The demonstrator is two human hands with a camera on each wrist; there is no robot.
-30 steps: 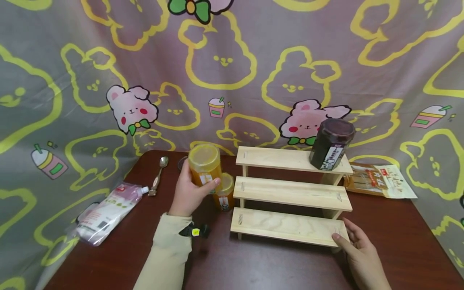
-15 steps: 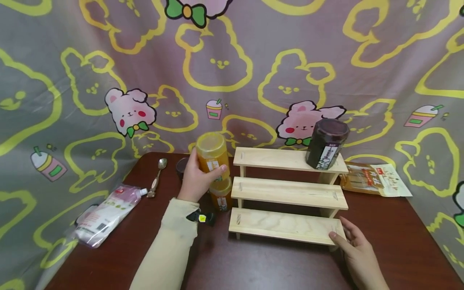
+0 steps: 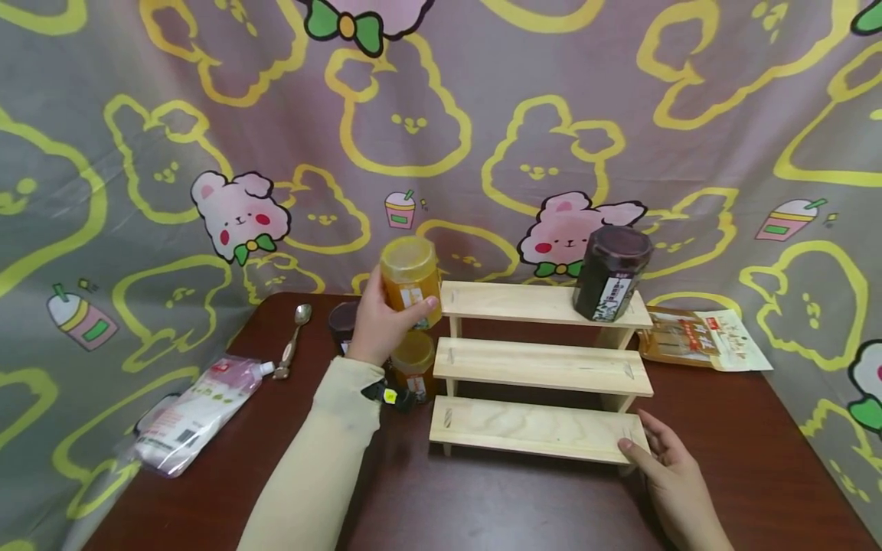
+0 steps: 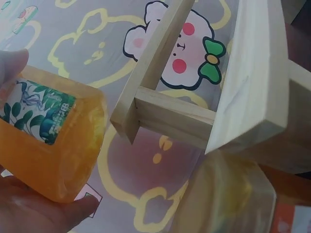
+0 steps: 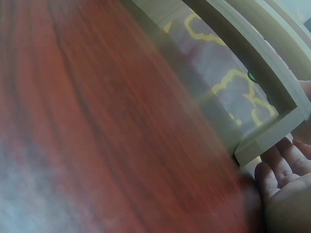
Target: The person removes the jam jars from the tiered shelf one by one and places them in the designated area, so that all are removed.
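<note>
My left hand (image 3: pixel 377 325) grips a jar of orange preserve (image 3: pixel 406 287), raised beside the left end of the top step of a three-step wooden display shelf (image 3: pixel 524 427). In the left wrist view, the jar (image 4: pixel 53 150) is tilted and shows a leafy label. Below it, a second orange jar (image 3: pixel 416 371) stands on the table at the shelf's left side. My right hand (image 3: pixel 671 474) holds the right end of the lowest step, thumb on top and fingers around the side. A dark purple jar (image 3: pixel 606 283) stands at the right end of the top step.
Behind my left hand is another dark jar (image 3: pixel 342 320), partly hidden. A spoon (image 3: pixel 292 340) and a spouted pouch (image 3: pixel 200 417) lie at the left. A brown-and-white food packet (image 3: pixel 703 338) lies behind the shelf's right side. A patterned curtain (image 3: pixel 331 99) hangs behind the table.
My left hand has moved the orange jar up and right, toward the top step. My right hand stays on the lowest step, and the view has shifted slightly.
</note>
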